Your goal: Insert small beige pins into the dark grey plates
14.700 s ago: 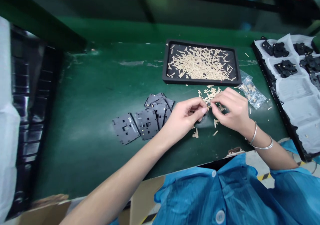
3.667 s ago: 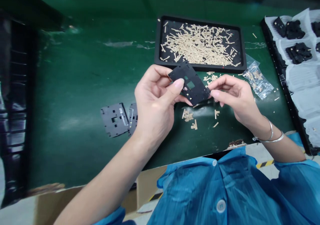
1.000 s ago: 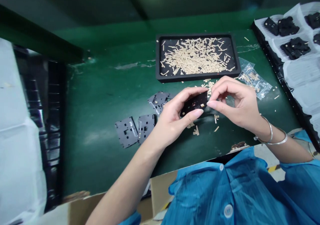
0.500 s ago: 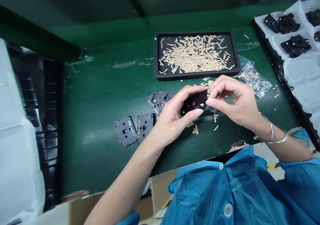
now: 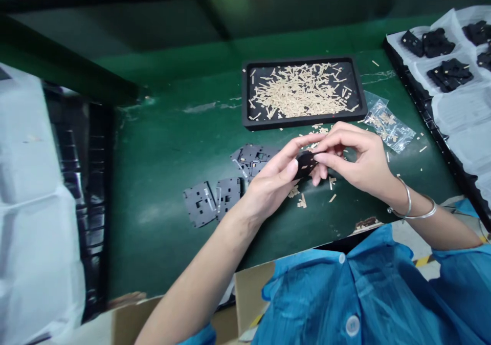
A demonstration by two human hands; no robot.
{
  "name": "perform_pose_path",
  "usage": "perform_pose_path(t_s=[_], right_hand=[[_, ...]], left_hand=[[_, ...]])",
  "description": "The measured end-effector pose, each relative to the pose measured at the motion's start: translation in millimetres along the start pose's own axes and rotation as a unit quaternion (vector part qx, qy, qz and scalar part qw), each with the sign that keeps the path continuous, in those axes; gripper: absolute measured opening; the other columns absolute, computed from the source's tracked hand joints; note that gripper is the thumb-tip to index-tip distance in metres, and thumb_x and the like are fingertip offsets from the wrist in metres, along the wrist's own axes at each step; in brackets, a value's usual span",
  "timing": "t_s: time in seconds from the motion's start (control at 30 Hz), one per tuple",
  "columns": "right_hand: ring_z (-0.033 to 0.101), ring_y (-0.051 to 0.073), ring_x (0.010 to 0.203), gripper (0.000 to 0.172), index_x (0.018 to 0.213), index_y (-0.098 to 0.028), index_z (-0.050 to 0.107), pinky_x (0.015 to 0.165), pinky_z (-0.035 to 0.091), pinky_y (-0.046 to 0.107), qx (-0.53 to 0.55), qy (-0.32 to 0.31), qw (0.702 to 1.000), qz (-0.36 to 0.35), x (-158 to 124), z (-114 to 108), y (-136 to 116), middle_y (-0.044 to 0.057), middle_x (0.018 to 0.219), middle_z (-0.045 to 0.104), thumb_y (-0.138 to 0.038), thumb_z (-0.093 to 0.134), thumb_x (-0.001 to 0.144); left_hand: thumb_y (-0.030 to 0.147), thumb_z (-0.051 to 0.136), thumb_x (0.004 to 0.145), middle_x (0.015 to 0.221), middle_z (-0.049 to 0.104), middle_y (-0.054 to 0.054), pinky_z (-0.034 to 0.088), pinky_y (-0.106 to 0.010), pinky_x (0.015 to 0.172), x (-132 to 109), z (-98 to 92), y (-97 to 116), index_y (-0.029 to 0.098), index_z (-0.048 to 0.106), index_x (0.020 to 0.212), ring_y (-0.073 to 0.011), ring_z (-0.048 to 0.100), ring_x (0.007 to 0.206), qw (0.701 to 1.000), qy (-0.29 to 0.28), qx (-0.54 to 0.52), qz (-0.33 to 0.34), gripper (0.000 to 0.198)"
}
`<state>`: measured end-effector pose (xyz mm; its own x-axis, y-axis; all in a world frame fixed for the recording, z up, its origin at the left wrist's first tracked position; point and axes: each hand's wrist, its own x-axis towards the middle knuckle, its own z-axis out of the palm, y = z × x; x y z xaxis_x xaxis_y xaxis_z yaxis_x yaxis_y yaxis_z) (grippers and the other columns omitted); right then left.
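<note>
Both hands meet over the green table (image 5: pixel 161 145) around one small black flat plate (image 5: pixel 306 164). My left hand (image 5: pixel 274 181) grips the plate from the left with thumb and fingers. From the right, my right hand (image 5: pixel 355 158) pinches its other edge with closed fingertips; most of the plate is hidden by the fingers. More black plates (image 5: pixel 226 181) lie flat on the table just left of my left hand. Loose beige strips (image 5: pixel 301 199) lie under and around the hands.
A black tray (image 5: pixel 245 96) heaped with beige strips sits behind the hands. A clear bag (image 5: pixel 387 122) of small parts lies to its right. White-lined trays (image 5: pixel 456 109) with black parts run along the right edge. Dark stacked trays and white wrapping stand at the left.
The plate has turned more edge-on and sunk slightly between my fingers, so less of it shows. Both hands stay together at the same spot; the view shifted a little.
</note>
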<state>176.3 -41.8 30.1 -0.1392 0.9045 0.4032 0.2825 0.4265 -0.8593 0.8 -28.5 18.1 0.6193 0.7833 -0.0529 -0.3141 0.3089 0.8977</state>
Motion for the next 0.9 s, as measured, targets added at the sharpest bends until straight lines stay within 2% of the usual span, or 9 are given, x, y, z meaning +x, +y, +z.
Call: perform_pose_path(t_s=[0.13,0.23,0.33,0.47,0.67,0.77,0.9], right_hand=[[0.054,0.012,0.061,0.012,0.072,-0.02,0.069,0.058,0.045,0.028,-0.02,-0.015,0.999,-0.023,-0.8,1.1,-0.1,-0.001,0.062,0.059,-0.019,0.065,0.083],[0.054,0.013,0.064,0.015,0.072,-0.021,0.068,0.064,0.048,0.031,-0.041,-0.025,0.997,-0.061,-1.0,2.5,-0.6,-0.002,0.062,0.06,-0.018,0.062,0.085],[0.054,0.014,0.065,0.015,0.072,-0.021,0.066,0.069,0.049,0.033,-0.054,-0.028,0.993,-0.098,-1.6,3.8,0.0,-0.002,0.062,0.061,-0.015,0.062,0.086],[0.054,0.015,0.066,0.017,0.073,-0.022,0.065,0.071,0.048,0.034,-0.085,-0.043,0.988,-0.123,-4.7,5.7,2.8,-0.001,0.066,0.062,-0.012,0.059,0.086],[0.055,0.015,0.067,0.019,0.072,-0.022,0.065,0.068,0.046,0.033,-0.12,-0.047,0.978,-0.165,-8.9,10.1,3.7,0.0,0.07,0.064,-0.015,0.058,0.088],[0.054,0.013,0.063,0.017,0.07,-0.021,0.063,0.064,0.045,0.03,-0.079,-0.036,0.988,-0.129,-6.8,8.9,-0.1,-0.001,0.064,0.062,-0.015,0.061,0.087],[0.051,0.01,0.056,0.017,0.065,-0.018,0.06,0.052,0.041,0.024,0.009,-0.031,0.999,0.024,-2.5,5.1,-2.3,-0.003,0.058,0.056,-0.016,0.065,0.081]], left_hand=[[0.052,0.063,0.081,0.089,0.067,-0.007,0.05,-0.033,0.075,0.2,-0.6,0.1,0.018,0.066,0.111,-0.0193,0.062,0.075,1.0,-0.008,-0.009,-0.001,0.045],[0.05,0.062,0.083,0.085,0.069,-0.006,0.05,-0.032,0.075,0.7,0.4,1.1,0.017,0.066,0.103,-0.0194,0.064,0.073,1.0,0.001,-0.005,-0.004,0.038],[0.046,0.064,0.083,0.076,0.069,-0.004,0.05,-0.03,0.07,1.3,2.0,1.7,0.017,0.064,0.098,-0.0178,0.064,0.068,1.0,0.009,0.002,-0.007,0.032],[0.047,0.069,0.078,0.065,0.067,-0.001,0.049,-0.028,0.06,1.7,1.9,-1.4,0.018,0.061,0.096,-0.0158,0.06,0.059,1.0,0.022,0.01,-0.013,0.036],[0.038,0.074,0.074,0.059,0.064,0.003,0.046,-0.023,0.052,0.3,2.1,-4.2,0.019,0.057,0.092,-0.012,0.057,0.052,0.999,0.036,0.009,-0.028,0.032],[0.045,0.067,0.078,0.061,0.066,0.0,0.049,-0.026,0.055,0.4,3.5,0.7,0.017,0.058,0.093,-0.0155,0.061,0.054,0.999,0.022,-0.022,-0.029,0.033],[0.052,0.053,0.085,0.066,0.07,-0.005,0.052,-0.031,0.057,1.4,1.3,4.4,0.013,0.057,0.103,-0.0208,0.067,0.057,0.996,-0.011,-0.07,-0.058,0.043]])
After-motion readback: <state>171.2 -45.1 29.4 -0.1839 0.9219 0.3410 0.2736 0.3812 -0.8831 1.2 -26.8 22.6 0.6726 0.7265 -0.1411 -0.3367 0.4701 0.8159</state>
